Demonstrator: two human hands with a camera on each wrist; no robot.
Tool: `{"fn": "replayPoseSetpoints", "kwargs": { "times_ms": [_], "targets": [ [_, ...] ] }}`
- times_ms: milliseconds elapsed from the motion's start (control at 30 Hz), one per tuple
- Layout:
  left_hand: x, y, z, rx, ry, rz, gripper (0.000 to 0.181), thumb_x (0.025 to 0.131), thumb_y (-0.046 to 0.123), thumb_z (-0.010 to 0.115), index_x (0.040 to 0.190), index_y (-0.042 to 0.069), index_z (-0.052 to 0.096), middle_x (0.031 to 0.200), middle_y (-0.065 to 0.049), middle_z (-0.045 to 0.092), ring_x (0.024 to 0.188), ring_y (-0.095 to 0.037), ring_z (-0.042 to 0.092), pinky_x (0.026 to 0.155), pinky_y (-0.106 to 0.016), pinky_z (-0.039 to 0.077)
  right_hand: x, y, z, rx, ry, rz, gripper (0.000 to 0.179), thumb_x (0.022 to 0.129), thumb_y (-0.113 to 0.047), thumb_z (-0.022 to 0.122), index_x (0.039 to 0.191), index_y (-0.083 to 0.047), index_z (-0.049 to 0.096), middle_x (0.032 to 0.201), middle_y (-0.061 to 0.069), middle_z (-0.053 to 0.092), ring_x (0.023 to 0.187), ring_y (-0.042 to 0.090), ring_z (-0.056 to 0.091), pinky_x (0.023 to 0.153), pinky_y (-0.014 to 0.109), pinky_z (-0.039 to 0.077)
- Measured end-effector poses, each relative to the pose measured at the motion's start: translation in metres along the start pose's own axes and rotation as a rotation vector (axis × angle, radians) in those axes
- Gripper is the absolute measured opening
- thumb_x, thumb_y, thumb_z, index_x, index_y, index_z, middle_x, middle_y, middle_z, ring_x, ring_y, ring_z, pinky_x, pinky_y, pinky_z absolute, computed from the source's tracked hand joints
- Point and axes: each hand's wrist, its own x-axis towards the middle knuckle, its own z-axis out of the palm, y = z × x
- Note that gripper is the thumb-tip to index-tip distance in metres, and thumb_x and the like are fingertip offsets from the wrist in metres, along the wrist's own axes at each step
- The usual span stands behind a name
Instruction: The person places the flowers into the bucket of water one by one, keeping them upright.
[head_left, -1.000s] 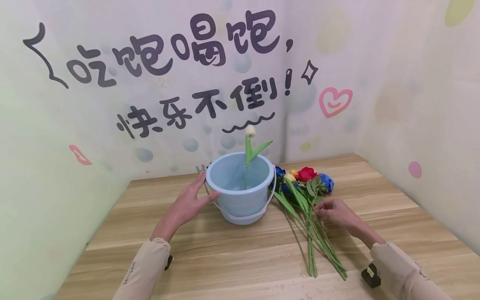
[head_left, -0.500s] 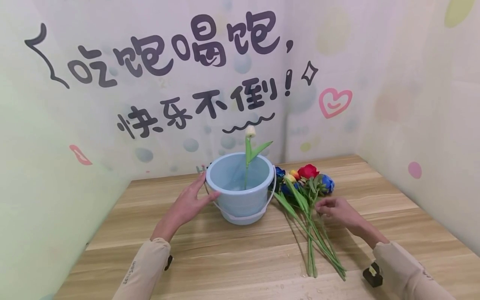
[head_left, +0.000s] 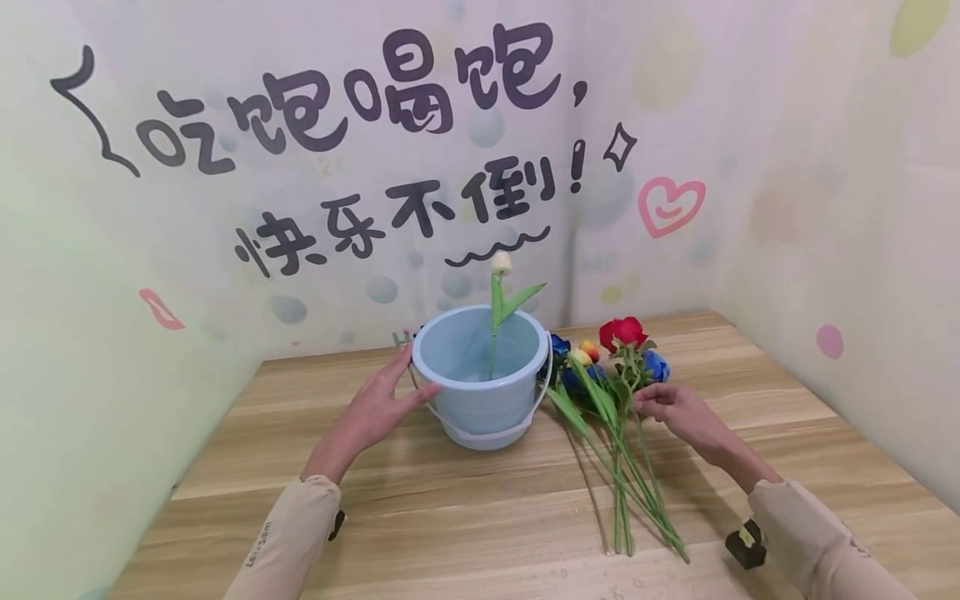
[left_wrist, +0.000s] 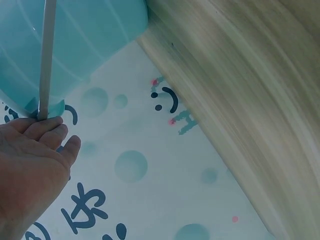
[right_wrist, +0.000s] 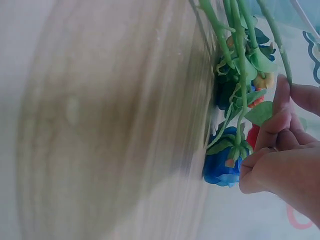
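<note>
A light blue bucket with a thin handle stands on the table. Inside it leans a white tulip with green leaves. My left hand rests against the bucket's left side, thumb and fingers spread along the rim and fairly straight. To the right of the bucket lies a bunch of artificial flowers: a red-yellow tulip, several blue roses and green stems. My right hand pinches the stem of a red rose between thumb and forefinger; that pinch also shows on the stem in the right wrist view.
The wooden table runs back to a printed wall cloth with large dark lettering. Another wall borders the right side. Loose stems cross each other toward the table's front.
The red rose has risen slightly and shifted right, away from the other flowers, with my right hand pinching its stem. My left hand and the bucket have stayed in place.
</note>
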Motion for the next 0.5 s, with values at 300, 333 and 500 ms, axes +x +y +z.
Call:
{"fn": "replayPoseSetpoints", "kwargs": {
  "times_ms": [300, 333, 500],
  "targets": [
    [0.0003, 0.0, 0.0003, -0.001, 0.0, -0.004, 0.091, 0.098, 0.062, 0.061, 0.166, 0.015, 0.023, 0.169, -0.013, 0.022, 0.154, -0.039, 0.022, 0.117, -0.067, 0.024, 0.0025, -0.0042, -0.003, -0.019, 0.034, 0.007, 0.032, 0.106, -0.015, 0.058, 0.123, 0.013, 0.06, 0.115, 0.02, 0.067, 0.106, 0.027, 0.058, 0.094, 0.048, 0.048],
    [0.0003, 0.0, 0.0002, -0.001, 0.001, -0.005, 0.091, 0.098, 0.062, 0.061, 0.166, 0.015, 0.023, 0.169, -0.013, 0.022, 0.154, -0.039, 0.022, 0.117, -0.067, 0.024, 0.0029, -0.0048, -0.0028, -0.019, 0.04, 0.006, 0.032, 0.106, -0.015, 0.058, 0.123, 0.012, 0.06, 0.115, 0.021, 0.067, 0.105, 0.026, 0.058, 0.094, 0.048, 0.048],
    [0.0002, 0.0001, -0.0001, -0.004, -0.002, -0.003, 0.091, 0.098, 0.062, 0.061, 0.166, 0.016, 0.023, 0.169, -0.013, 0.022, 0.154, -0.039, 0.022, 0.117, -0.067, 0.024, 0.0056, -0.0089, -0.0022, -0.013, 0.059, -0.035, 0.032, 0.106, -0.016, 0.058, 0.122, 0.012, 0.062, 0.116, 0.022, 0.067, 0.103, 0.022, 0.06, 0.095, 0.048, 0.048]
  ]
}}
